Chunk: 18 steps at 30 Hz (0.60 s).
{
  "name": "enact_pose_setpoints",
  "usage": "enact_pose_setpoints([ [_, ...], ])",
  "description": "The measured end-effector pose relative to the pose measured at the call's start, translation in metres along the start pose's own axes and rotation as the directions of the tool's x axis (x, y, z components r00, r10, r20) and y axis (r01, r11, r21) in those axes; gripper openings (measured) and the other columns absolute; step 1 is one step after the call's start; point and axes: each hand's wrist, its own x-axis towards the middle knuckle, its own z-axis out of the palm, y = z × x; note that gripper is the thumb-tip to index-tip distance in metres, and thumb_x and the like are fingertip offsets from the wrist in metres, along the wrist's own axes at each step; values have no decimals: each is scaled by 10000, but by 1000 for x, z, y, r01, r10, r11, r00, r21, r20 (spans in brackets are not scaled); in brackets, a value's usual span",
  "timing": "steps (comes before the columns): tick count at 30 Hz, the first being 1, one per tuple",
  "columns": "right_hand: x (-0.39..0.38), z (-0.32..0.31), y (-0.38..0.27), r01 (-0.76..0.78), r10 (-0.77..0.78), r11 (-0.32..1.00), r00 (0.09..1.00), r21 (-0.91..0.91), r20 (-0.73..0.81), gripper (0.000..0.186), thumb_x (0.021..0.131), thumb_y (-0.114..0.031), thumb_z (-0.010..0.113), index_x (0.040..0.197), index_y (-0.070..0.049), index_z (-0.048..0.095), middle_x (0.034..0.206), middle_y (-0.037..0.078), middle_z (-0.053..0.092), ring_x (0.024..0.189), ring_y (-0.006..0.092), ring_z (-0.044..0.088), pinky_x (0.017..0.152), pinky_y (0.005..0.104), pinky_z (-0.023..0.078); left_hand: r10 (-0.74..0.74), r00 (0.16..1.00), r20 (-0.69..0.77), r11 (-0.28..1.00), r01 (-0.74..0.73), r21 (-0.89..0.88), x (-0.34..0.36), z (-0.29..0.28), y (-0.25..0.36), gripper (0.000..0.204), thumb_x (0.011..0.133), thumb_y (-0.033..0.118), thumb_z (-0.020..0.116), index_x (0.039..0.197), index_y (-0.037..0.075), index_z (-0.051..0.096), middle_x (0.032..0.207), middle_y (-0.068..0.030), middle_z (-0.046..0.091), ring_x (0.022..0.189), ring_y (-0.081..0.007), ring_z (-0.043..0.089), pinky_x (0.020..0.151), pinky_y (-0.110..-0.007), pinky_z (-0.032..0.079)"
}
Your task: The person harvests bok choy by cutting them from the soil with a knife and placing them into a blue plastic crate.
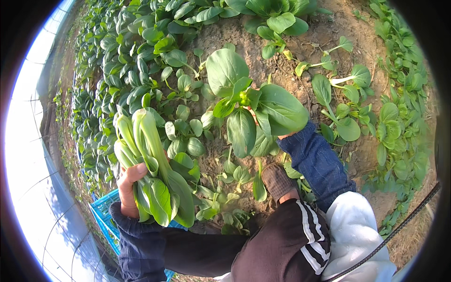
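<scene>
My left hand [128, 188] grips a bunch of cut bok choy [149, 162], pale stems up and dark leaves hanging down over my wrist. My right hand [283, 137] is almost fully hidden under the wide leaves of a bok choy plant [249, 105] that stands in the brown soil; only a sliver of skin shows above the blue denim sleeve [317, 162]. Whether it grips the plant's base I cannot see.
Dense rows of bok choy [122, 56] fill the bed to the left and back, with smaller plants [347, 108] on bare soil [300, 42] to the right. A blue plastic crate [104, 214] sits lower left. My shoe [277, 181] and dark trouser knee are below.
</scene>
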Motion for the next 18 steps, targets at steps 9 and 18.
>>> enact_pose_setpoints([
  [9,10,-25,5,-170,160,974,984,151,76,282,984,-218,536,1211,-51,556,1069,88,641,945,159,630,822,318,527,21,1000,-8,1000,-21,17,-6,-3,-1,568,740,216,625,1237,-23,493,981,-180,624,847,-257,628,746,-364,546],
  [18,34,-17,10,-210,126,959,916,-189,-380,256,959,-229,599,1151,-61,578,961,55,658,827,124,641,716,273,531,50,999,-16,999,-50,20,-9,-5,6,540,738,222,627,1202,-34,519,993,-172,628,850,-246,625,747,-349,538],
])
